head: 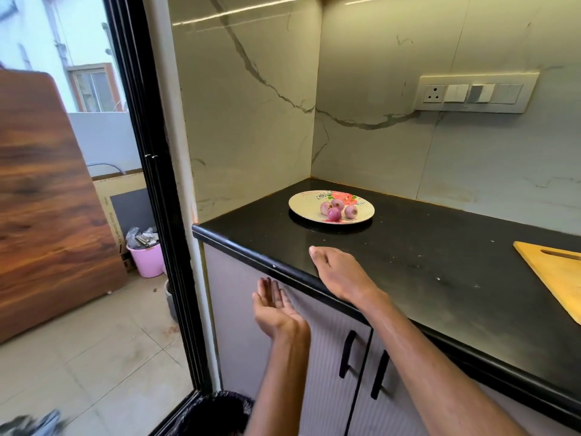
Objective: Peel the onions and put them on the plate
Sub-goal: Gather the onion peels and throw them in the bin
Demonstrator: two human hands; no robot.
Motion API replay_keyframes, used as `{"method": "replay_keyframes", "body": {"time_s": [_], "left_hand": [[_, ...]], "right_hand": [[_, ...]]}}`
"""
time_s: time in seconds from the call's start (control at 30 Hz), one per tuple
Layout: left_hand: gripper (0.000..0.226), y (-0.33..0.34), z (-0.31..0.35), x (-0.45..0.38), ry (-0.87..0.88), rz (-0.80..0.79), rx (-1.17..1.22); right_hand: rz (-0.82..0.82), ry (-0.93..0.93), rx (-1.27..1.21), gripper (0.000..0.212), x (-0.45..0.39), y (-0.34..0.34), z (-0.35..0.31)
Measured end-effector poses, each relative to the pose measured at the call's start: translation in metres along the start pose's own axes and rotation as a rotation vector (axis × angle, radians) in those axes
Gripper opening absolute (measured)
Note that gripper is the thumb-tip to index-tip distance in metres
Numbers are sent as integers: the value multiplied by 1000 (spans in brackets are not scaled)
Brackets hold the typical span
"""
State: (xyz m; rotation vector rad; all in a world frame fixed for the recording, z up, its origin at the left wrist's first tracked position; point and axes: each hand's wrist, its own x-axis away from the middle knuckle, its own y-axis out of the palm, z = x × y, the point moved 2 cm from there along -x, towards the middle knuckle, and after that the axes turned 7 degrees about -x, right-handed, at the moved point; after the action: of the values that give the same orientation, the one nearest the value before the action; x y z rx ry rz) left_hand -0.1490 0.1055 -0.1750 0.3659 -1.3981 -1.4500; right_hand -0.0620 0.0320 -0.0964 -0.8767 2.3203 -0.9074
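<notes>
Head view puts us over the corner of a black countertop (408, 265), with marble-patterned wall panels rising behind it and to its left. Near that corner sits a cream plate (305, 209) with a red and green floral print, and on it we count four peeled onions (338, 210), purplish-pink and glossy, bunched together toward the plate's middle and front; three look to touch one another, while the rightmost one lies just beside them. Our right hand (334, 269) lies on the countertop near its front edge, palm down, fingers straight and together, pointing toward the left end of the counter and holding nothing; it is well apart from the plate. Our left hand (275, 305) is held below the counter's edge, in front of the grey cabinet (317, 372), palm turned up and slightly cupped, fingers relaxed; we cannot make out anything lying in the palm. At the right edge of the view a wooden cutting board (556, 275) rests on the counter, only its corner and part of a handle slot showing. A switch panel (474, 93) with a socket is fixed to the back wall. Two black handles (361, 363) hang on the cabinet doors. Directly below our left arm we see the dark rim of a bin lined with a black bag (217, 413). Through the black-framed glass door (154, 184) on the left stand a pink bucket (147, 259) full of rubbish and a leaning wood-grain board (47, 199).
</notes>
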Motion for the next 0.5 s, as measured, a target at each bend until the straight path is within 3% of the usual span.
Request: {"method": "replay_keyframes", "body": {"time_s": [0.23, 0.5], "left_hand": [[44, 11, -20, 5, -32, 22, 160], [41, 18, -25, 17, -116, 3, 148]], "right_hand": [[-9, -4, -155, 60, 0, 12, -23], [-156, 25, -628, 57, -5, 21, -27]]}}
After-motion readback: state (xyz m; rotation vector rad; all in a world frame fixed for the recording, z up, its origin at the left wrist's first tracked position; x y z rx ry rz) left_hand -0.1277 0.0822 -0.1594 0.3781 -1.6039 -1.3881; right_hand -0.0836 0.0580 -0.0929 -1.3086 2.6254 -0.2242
